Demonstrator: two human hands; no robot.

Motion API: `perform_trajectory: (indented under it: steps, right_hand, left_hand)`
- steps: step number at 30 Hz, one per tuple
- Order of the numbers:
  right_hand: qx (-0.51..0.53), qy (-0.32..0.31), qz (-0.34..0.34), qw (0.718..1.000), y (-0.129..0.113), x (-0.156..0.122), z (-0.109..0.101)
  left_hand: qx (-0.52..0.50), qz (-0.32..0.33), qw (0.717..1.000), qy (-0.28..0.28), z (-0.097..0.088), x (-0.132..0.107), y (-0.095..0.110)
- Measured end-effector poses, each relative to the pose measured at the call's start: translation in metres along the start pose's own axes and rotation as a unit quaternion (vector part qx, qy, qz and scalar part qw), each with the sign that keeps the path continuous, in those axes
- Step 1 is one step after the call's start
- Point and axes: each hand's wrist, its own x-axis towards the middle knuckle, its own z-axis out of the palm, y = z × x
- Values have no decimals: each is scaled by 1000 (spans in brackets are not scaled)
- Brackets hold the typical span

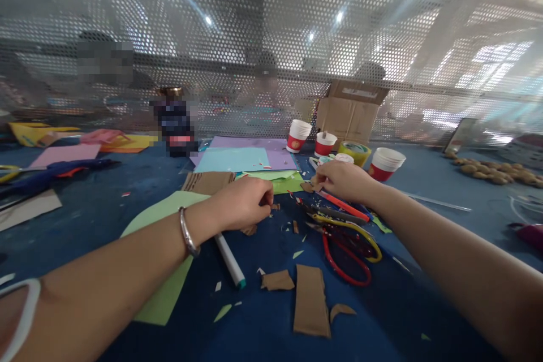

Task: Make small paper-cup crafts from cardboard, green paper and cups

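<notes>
My left hand [244, 202] is curled over the blue table [106, 203], its fingertips pinched on a small brown cardboard scrap [275, 207]. A silver bangle sits on that wrist. Further right my right hand [345, 180] is closed on a small cardboard piece [314, 181] near the paper cups. Between and below the hands lie red scissors [345, 257] and yellow scissors [348, 226], a red pen [341, 205] and a white marker [229, 260]. Cardboard strips [311, 300] lie close to me.
Coloured paper sheets [237, 159] lie ahead, a green sheet [167, 294] under my left arm. Red-and-white paper cups [384, 164] and a tape roll [354, 153] stand at the right. A cardboard box [350, 110] leans against a perforated screen; people sit behind it.
</notes>
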Motion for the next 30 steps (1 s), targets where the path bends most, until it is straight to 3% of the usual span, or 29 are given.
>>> perform_trajectory:
  steps: [8,11,18,22,26,30]
  right_hand:
    - [24,-25,7,999,-11,11,7]
    - [52,-33,-3,998,-15,13,8]
    - [208,-20,38,977,-18,18,13]
    - [348,11,55,936,-23,12,-2]
    - [480,14,43,876,-38,3,-19]
    - [638,-21,79,766,-50,0,-21]
  left_hand:
    - [-12,-15,1000,-14,-15,-2,5]
    - [-63,6,998,-29,-10,0,7]
    - [-155,4,988,29,10,1,11]
    - [-235,-12,967,96,18,6,8]
    - [-354,-52,923,143,24,12,11]
    - [-442,-76,880,155,29,13,22]
